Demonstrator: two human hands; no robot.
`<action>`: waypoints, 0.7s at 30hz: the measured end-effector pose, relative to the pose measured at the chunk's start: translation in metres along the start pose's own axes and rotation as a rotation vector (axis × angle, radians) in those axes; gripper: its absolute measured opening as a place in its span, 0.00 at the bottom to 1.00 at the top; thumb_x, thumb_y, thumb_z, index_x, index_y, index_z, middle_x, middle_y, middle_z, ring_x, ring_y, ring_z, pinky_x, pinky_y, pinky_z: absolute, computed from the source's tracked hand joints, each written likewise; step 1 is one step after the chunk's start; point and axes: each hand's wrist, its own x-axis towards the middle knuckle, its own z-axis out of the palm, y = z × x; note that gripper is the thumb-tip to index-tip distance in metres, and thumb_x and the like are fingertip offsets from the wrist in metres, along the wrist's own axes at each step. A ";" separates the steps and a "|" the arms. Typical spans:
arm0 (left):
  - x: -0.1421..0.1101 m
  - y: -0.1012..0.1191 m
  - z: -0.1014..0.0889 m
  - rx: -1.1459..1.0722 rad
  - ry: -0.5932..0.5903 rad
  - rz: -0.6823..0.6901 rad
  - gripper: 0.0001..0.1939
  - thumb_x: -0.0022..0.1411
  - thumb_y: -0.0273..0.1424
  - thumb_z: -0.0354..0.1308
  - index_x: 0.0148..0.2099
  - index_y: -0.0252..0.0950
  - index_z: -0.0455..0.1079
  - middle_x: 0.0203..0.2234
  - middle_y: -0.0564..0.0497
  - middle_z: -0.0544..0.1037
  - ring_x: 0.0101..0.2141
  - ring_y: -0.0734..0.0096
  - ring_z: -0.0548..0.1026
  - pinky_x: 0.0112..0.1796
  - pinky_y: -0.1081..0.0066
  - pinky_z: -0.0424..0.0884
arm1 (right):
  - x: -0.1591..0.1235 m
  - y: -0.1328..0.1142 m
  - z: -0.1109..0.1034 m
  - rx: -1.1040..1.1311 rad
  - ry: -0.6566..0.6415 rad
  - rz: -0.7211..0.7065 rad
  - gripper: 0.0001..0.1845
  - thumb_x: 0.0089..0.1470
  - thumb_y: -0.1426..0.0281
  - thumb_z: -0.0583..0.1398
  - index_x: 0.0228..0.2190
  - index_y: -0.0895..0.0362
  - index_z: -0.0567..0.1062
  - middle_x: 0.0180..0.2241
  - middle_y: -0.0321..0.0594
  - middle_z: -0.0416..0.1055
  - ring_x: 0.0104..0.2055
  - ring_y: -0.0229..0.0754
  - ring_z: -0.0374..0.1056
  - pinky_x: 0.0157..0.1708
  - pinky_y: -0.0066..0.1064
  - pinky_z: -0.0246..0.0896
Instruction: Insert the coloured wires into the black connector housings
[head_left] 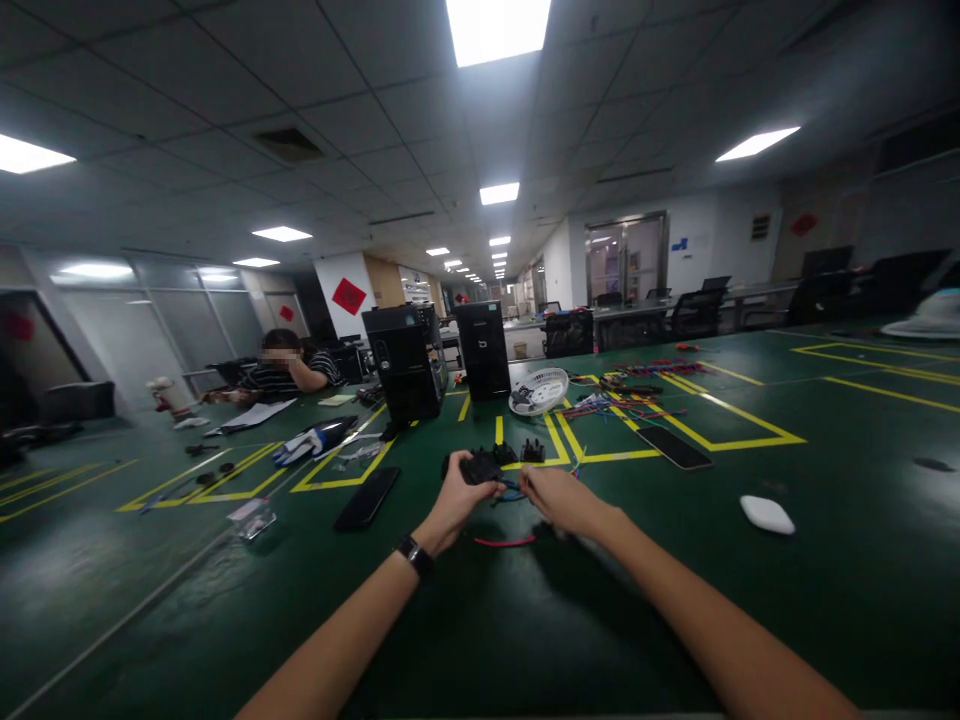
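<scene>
My left hand (455, 500), with a black watch (415, 556) on the wrist, is closed around a black block-shaped part (480, 467). Just to its right, my right hand (559, 498) pinches thin wires (513, 491), blue among them, that run toward the black part. How the wires meet the part is too small to make out. Below the hands a short red wire (504, 543) lies on the green table. Beyond the fingers stand more small black parts (532, 452).
Two black computer towers (405, 365) stand ahead, beside a white round basket (538, 392). Bundles of coloured wires (604, 402) lie right of it. Dark phones (367, 498) rest on both sides, a white case (766, 514) at right, a clear box (253, 518) at left. A person (289, 365) sits across.
</scene>
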 end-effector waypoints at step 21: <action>-0.026 -0.010 0.026 -0.375 -0.110 -0.210 0.41 0.52 0.18 0.52 0.66 0.41 0.44 0.54 0.41 0.67 0.44 0.69 0.74 0.48 0.64 0.70 | 0.005 -0.016 0.020 0.361 0.244 0.094 0.05 0.57 0.70 0.56 0.34 0.56 0.72 0.24 0.36 0.74 0.27 0.41 0.71 0.28 0.29 0.61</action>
